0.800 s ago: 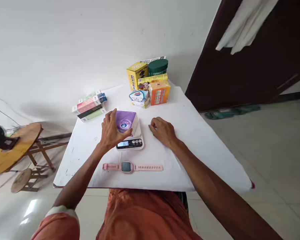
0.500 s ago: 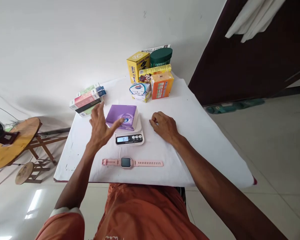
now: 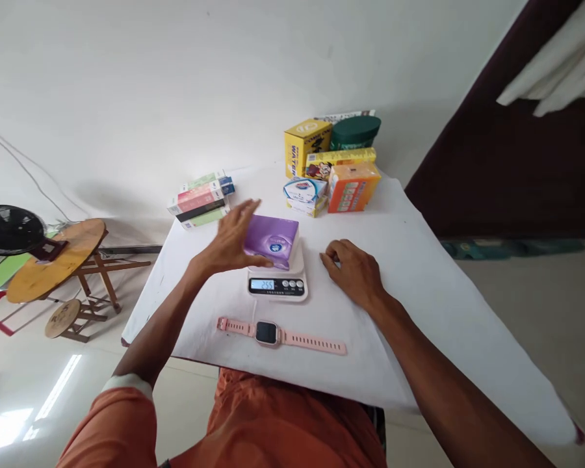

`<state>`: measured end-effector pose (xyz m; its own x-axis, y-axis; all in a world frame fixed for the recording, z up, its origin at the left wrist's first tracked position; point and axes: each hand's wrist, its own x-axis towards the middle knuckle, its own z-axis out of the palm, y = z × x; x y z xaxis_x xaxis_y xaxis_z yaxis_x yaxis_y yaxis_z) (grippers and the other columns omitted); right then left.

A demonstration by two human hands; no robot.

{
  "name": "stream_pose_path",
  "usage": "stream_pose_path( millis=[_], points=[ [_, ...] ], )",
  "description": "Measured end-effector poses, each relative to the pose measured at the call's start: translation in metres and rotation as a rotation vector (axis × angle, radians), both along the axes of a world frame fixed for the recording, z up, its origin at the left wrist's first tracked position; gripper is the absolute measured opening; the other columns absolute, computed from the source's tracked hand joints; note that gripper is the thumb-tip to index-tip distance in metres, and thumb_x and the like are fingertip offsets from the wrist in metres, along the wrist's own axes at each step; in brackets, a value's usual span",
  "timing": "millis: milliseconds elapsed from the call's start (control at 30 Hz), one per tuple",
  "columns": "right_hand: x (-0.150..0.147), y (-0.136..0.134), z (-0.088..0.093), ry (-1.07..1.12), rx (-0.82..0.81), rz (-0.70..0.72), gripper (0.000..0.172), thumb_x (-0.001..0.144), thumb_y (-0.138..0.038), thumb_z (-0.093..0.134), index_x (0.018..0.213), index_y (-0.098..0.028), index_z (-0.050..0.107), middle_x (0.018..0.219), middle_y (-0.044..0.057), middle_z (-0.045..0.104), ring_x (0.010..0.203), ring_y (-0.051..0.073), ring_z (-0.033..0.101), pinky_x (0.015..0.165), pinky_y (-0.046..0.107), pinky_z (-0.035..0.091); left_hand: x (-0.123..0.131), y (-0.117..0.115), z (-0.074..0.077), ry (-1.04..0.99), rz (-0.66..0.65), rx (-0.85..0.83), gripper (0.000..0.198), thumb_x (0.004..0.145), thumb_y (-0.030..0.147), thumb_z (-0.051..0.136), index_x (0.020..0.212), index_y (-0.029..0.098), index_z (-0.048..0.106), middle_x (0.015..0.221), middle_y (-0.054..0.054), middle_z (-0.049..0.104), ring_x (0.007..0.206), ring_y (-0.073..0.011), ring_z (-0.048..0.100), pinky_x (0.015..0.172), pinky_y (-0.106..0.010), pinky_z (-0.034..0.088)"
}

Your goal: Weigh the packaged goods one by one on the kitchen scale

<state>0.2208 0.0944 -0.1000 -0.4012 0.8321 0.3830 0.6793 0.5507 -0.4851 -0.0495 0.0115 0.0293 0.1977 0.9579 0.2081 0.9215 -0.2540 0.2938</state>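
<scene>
A purple tissue pack (image 3: 277, 237) lies on a white kitchen scale (image 3: 299, 263), whose lit display reads 255. My left hand (image 3: 231, 244) is at the pack's left side, fingers apart, with the thumb along its front edge and the fingertips by its back left corner. Whether it presses on the pack I cannot tell. To the right of the scale, my right hand (image 3: 353, 270) rests on the table with its fingers curled in and nothing visible in them. In front of the scale a pink-strapped smartwatch (image 3: 266, 333) is laid out flat.
Several slim boxes (image 3: 202, 201) are stacked at the back left of the white-covered table (image 3: 370, 364). At the back right stand a yellow box (image 3: 302, 146), a green-lidded tub (image 3: 355, 133), an orange pack (image 3: 353, 188) and a small white-and-blue pack (image 3: 305, 190).
My left hand has come in closer against the purple pack. The scale's reading has gone from 363 to 255. The camera view has shifted; my right hand stays on the table.
</scene>
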Motion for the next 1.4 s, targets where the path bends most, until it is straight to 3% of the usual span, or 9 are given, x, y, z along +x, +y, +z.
stream_pose_path(
  millis=[167, 333, 467, 600, 733, 833, 1133, 1267, 1400],
  points=[
    [0.003, 0.004, -0.009, 0.039, 0.066, 0.027, 0.02, 0.095, -0.03, 0.051, 0.077, -0.024, 0.048, 0.081, 0.003, 0.063, 0.066, 0.018, 0.058, 0.061, 0.03, 0.038, 0.007, 0.045, -0.004, 0.156, -0.125, -0.278, 0.121, 0.059, 0.067, 0.088, 0.159, 0.024, 0.035, 0.151, -0.019, 0.049, 0.143, -0.0432, 0.042, 0.12, -0.064, 0.029],
    [0.006, 0.006, -0.014, 0.042, 0.162, 0.064, 0.022, 0.099, -0.032, 0.048, 0.078, -0.024, 0.047, 0.079, 0.001, 0.06, 0.061, 0.016, 0.057, 0.057, 0.029, 0.038, -0.002, 0.04, 0.008, 0.107, -0.106, -0.174, 0.102, 0.063, 0.061, 0.087, 0.148, 0.022, 0.048, 0.131, -0.015, 0.058, 0.123, -0.0372, 0.054, 0.106, -0.056, 0.045],
    [0.006, 0.006, -0.015, 0.049, 0.206, 0.062, 0.023, 0.101, -0.031, 0.045, 0.079, -0.024, 0.046, 0.077, 0.0, 0.059, 0.058, 0.015, 0.055, 0.054, 0.028, 0.038, -0.052, 0.043, 0.047, 0.06, 0.152, 0.025, 0.098, 0.065, 0.059, 0.086, 0.148, 0.025, 0.047, 0.134, -0.014, 0.056, 0.123, -0.0367, 0.053, 0.107, -0.055, 0.044],
    [0.004, 0.007, -0.016, 0.037, 0.217, 0.05, 0.024, 0.101, -0.03, 0.044, 0.078, -0.024, 0.046, 0.076, 0.0, 0.059, 0.057, 0.014, 0.054, 0.054, 0.027, 0.038, -0.116, 0.076, 0.081, 0.147, 0.52, 0.038, 0.097, 0.067, 0.065, 0.08, 0.148, 0.023, 0.046, 0.135, -0.015, 0.053, 0.13, -0.0397, 0.047, 0.109, -0.055, 0.042],
    [0.004, 0.007, -0.016, 0.048, 0.204, 0.047, 0.025, 0.101, -0.03, 0.044, 0.078, -0.024, 0.047, 0.075, 0.0, 0.059, 0.058, 0.014, 0.055, 0.054, 0.028, 0.038, -0.152, 0.109, 0.078, 0.146, 0.714, -0.128, 0.083, 0.074, 0.068, 0.07, 0.14, 0.022, 0.053, 0.136, -0.018, 0.053, 0.131, -0.0396, 0.049, 0.109, -0.053, 0.041],
    [0.004, 0.006, -0.013, 0.054, 0.174, 0.04, 0.024, 0.101, -0.031, 0.045, 0.078, -0.024, 0.048, 0.076, 0.001, 0.06, 0.059, 0.015, 0.055, 0.055, 0.028, 0.038, -0.159, 0.12, 0.071, 0.155, 0.728, -0.133, 0.078, 0.077, 0.069, 0.064, 0.139, 0.022, 0.053, 0.142, -0.02, 0.051, 0.134, -0.04, 0.047, 0.111, -0.053, 0.04],
    [0.001, 0.003, -0.005, 0.005, 0.063, 0.003, 0.02, 0.098, -0.024, 0.047, 0.079, -0.023, 0.052, 0.082, 0.003, 0.062, 0.064, 0.016, 0.055, 0.062, 0.029, 0.038, -0.145, 0.126, 0.09, 0.281, 0.667, -0.103, 0.096, 0.072, 0.077, 0.067, 0.147, 0.019, 0.048, 0.156, -0.027, 0.041, 0.143, -0.0499, 0.035, 0.114, -0.065, 0.029],
    [0.001, 0.002, -0.004, -0.017, 0.054, -0.004, 0.018, 0.098, -0.021, 0.048, 0.081, -0.022, 0.053, 0.083, 0.003, 0.061, 0.065, 0.016, 0.055, 0.062, 0.029, 0.036, -0.097, 0.134, 0.085, 0.301, 0.504, 0.117, 0.084, 0.078, 0.069, 0.07, 0.145, 0.023, 0.049, 0.155, -0.023, 0.044, 0.143, -0.0467, 0.037, 0.114, -0.062, 0.031],
    [0.001, 0.001, -0.004, -0.026, 0.049, -0.008, 0.016, 0.098, -0.02, 0.05, 0.082, -0.022, 0.054, 0.085, 0.003, 0.063, 0.067, 0.016, 0.056, 0.062, 0.029, 0.034, -0.026, 0.154, 0.054, 0.242, 0.261, 0.144, 0.076, 0.084, 0.061, 0.071, 0.145, 0.022, 0.049, 0.149, -0.02, 0.05, 0.139, -0.0428, 0.043, 0.114, -0.059, 0.034]
  ],
)
